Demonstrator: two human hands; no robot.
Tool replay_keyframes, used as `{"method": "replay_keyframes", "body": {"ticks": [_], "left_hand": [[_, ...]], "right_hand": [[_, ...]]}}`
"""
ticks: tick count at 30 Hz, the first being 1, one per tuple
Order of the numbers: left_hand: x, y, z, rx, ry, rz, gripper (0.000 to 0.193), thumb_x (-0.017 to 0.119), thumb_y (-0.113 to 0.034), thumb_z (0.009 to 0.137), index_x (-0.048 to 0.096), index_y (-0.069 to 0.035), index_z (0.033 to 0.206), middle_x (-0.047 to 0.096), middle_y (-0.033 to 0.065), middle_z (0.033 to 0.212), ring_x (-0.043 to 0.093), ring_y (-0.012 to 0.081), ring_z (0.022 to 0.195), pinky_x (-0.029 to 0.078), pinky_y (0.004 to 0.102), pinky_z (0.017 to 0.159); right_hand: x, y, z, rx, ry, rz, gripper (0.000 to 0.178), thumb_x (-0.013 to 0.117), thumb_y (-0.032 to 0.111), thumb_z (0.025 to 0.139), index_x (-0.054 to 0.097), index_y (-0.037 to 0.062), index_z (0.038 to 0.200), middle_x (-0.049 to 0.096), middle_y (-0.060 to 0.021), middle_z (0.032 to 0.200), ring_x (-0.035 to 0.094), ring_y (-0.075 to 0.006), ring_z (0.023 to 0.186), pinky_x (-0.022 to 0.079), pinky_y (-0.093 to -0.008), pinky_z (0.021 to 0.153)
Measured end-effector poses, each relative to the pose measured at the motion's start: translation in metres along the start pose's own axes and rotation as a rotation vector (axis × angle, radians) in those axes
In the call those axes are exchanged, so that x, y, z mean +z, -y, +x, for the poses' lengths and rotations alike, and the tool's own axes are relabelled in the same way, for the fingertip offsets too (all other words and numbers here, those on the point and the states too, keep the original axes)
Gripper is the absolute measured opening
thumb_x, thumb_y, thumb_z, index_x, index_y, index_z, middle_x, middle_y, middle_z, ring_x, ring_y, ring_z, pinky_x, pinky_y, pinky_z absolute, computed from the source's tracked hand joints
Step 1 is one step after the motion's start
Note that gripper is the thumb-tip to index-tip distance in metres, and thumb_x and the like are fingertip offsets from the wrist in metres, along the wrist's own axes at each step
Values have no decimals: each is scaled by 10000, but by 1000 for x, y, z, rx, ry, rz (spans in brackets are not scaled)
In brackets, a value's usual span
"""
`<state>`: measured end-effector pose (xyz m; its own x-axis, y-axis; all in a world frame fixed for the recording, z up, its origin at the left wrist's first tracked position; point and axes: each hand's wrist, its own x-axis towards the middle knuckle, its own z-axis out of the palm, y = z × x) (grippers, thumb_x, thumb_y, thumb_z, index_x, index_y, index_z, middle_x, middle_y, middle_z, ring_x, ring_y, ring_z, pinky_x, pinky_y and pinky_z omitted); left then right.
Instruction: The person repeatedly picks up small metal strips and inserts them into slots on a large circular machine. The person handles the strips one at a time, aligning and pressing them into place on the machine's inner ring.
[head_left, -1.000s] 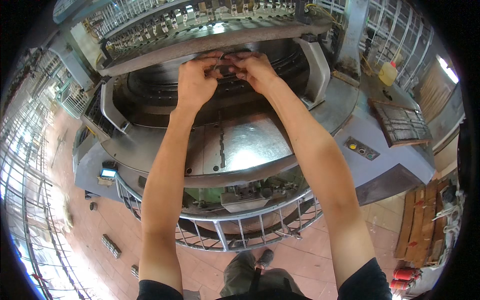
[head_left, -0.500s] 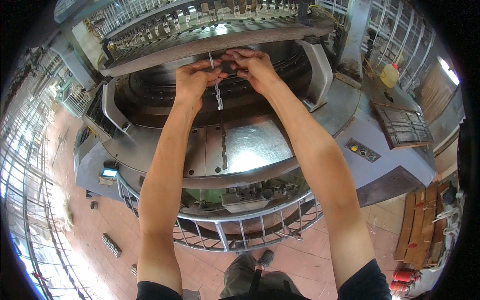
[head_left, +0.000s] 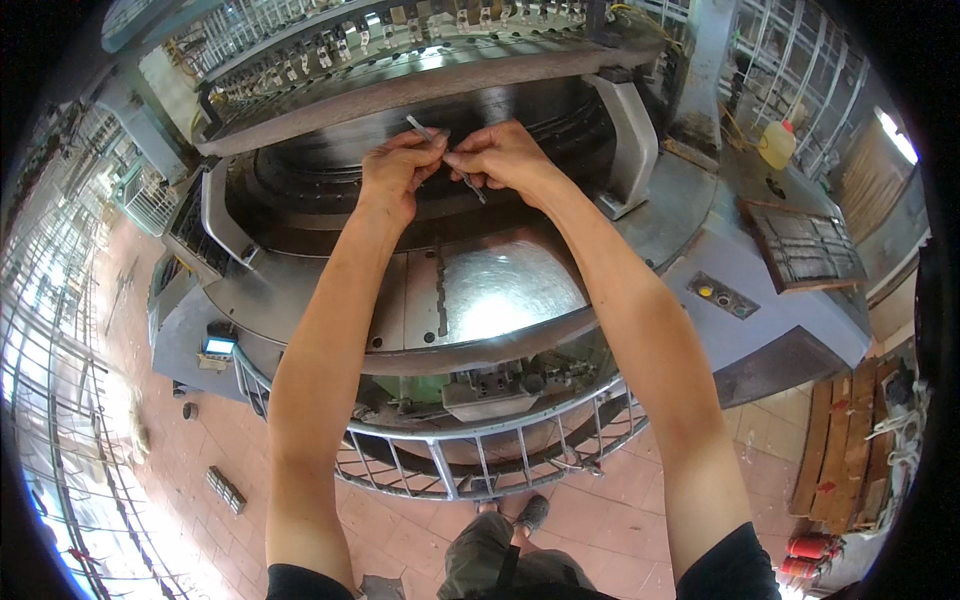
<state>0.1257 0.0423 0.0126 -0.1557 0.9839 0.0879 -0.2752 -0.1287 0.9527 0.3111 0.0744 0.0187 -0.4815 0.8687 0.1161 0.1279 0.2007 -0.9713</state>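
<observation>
A thin grey metal strip with notched edges slants between my two hands, its upper end up to the left and its lower end down to the right. My left hand pinches it near the upper part. Lower down, my right hand is closed on it, thumb and fingertips close to the left ones. The strip's middle is hidden behind the fingers. Both hands are above the front of a round machine, below its curved upper ring. A polished metal plate with a dark, jagged gap along its left edge lies nearer me.
A curved metal arm stands to the right, another to the left. A curved guard rail runs between me and the machine. A button panel, a framed tray and a yellowish jug are on the right.
The strip has turned from nearly upright to a slant, its lower end swinging right and up. My right hand has come down and in to grip it beside my left.
</observation>
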Motion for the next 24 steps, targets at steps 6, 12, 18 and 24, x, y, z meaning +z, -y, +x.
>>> {"method": "replay_keyframes", "body": {"ticks": [6, 12, 18, 24], "left_hand": [[20, 10, 8, 52, 110, -2, 241, 764, 7, 892, 720, 27, 1128, 738, 112, 1133, 698, 227, 1034, 545, 336, 941], [28, 28, -16, 755, -42, 1072, 280, 731, 46, 809, 735, 24, 1089, 731, 127, 1238, 698, 317, 1092, 561, 412, 947], [36, 28, -27, 927, -59, 1373, 319, 679, 81, 737, 757, 0, 1035, 631, 122, 1409, 610, 404, 1170, 506, 504, 1013], [43, 30, -29, 954, -36, 1371, 316, 678, 81, 731, 760, -2, 1024, 587, 132, 1466, 598, 415, 1169, 468, 516, 1048]], "right_hand": [[-18, -11, -10, -49, -22, 7, 186, 739, 163, 938, 775, -19, 926, 732, -73, 768, 605, -107, 620, 441, -275, 520], [-29, -28, -16, -277, -376, -340, 177, 742, 167, 914, 789, -2, 937, 726, -67, 730, 636, -121, 656, 492, -295, 634], [-27, -30, -15, -338, -363, -359, 189, 742, 182, 901, 791, 6, 949, 741, -101, 747, 688, -169, 697, 523, -317, 694], [-27, -29, -15, -360, -367, -368, 183, 735, 169, 894, 790, 3, 949, 749, -127, 770, 704, -209, 712, 533, -340, 713]]}}
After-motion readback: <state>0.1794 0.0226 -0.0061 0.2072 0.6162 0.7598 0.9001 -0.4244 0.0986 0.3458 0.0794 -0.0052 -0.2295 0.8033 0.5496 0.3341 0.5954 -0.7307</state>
